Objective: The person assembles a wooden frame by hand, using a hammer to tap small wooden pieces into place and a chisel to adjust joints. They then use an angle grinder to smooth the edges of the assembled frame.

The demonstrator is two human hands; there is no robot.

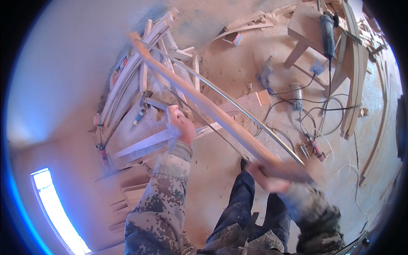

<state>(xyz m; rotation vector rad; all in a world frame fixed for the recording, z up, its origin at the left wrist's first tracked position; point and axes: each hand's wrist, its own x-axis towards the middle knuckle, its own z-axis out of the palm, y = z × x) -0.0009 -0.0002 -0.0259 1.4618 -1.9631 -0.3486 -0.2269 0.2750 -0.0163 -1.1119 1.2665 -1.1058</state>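
Observation:
A long wooden frame saw (199,102) slants across the view, with a shiny metal rod along one side and a thin dark line, perhaps its blade, along the other. My right hand (272,180) is closed around its near end, somewhat blurred. Curled beside the saw's left side is my left hand (182,124), thumb uppermost. It is over a pale wooden board (146,142) and next to a greyish piece (157,103); whether it grips either is hidden.
Stacked wooden strips (127,80) lie at the far left. A power tool (328,36) rests by a wooden stool (302,42) at the far right. More power tools (296,95) and looping cables (335,102) lie on the floor. Long curved timbers (353,80) stretch along the right.

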